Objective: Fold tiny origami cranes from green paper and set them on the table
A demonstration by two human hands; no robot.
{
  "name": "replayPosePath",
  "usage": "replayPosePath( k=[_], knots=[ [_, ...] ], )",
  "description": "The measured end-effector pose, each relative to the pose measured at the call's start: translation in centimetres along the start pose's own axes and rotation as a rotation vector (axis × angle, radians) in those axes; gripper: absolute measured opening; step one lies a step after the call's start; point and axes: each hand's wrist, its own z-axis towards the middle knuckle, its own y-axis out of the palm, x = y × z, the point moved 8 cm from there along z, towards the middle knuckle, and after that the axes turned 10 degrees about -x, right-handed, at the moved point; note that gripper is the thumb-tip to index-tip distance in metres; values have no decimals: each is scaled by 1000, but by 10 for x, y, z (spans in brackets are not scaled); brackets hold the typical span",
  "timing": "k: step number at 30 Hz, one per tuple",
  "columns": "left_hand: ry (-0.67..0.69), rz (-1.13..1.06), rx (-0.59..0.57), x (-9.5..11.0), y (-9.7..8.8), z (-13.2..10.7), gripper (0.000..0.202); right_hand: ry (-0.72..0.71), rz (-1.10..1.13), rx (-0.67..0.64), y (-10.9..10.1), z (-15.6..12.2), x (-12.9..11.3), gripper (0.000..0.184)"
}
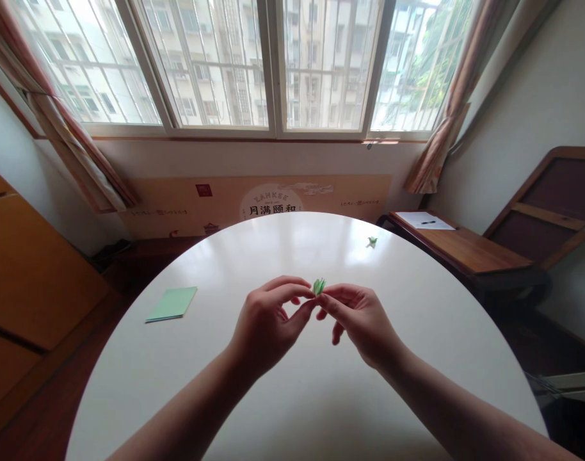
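A small piece of folded green paper [319,287] is pinched between both hands over the middle of the white round table [321,397]. My left hand [273,314] grips it from the left with thumb and forefinger. From the right, my right hand [357,314] holds it the same way, its lower fingers curled beneath. The paper's upper folds stick up above the fingertips; its lower part is hidden by them. Farther back on the right of the table sits a small green folded paper figure [372,242].
On the table's left lies a stack of light green square paper [172,303]. Beyond the right edge, a wooden side table [479,246] bears a white sheet [424,221] with a dark object on it. Windows [268,70] and curtains [72,128] are behind.
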Motion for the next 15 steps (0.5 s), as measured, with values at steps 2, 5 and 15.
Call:
replayPosePath(
  k=[2,5,15],
  knots=[
    [-13,-30,-10,-1,0,0,6,-8,0,-19,0,1,0,29],
    [-32,-62,-12,-3,0,1,7,-28,0,-41,0,1,1,27],
    [-99,-132,-39,-12,1,1,8,-59,-62,-45,0,1,-3,25]
  ],
)
